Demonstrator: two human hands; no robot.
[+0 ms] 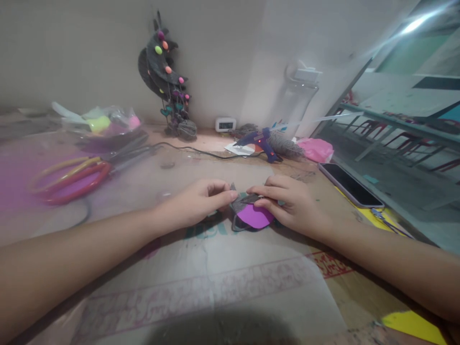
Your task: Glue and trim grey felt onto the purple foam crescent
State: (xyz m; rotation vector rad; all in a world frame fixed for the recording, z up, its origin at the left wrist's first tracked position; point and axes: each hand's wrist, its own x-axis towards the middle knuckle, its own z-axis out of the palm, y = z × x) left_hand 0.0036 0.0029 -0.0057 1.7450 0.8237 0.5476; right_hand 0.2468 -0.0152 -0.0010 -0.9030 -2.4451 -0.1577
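A small craft piece (pixel 256 216) of bright purple paper and grey felt-like material or yarn is held low over the table's middle. Its exact shape is partly covered by fingers. My left hand (pixel 212 199) pinches the grey part at its left side, thumb and fingers together. From the right, my right hand (pixel 287 199) grips the upper right edge, thumb on the purple face. A grey strand loops below the piece. Behind the hands lies a blue glue gun (pixel 258 141) with a clear glue stick in it and a small red light showing.
Large scissors (pixel 77 179) with red and yellow handles lie at left, near a plastic bag (pixel 104 122) of bright pieces. A dark moon-shaped hanging (pixel 158 67) with pompoms is at the wall. Grey yarn (pixel 285 143), a pink bag (pixel 316 149) and a phone (pixel 350 184) are at right.
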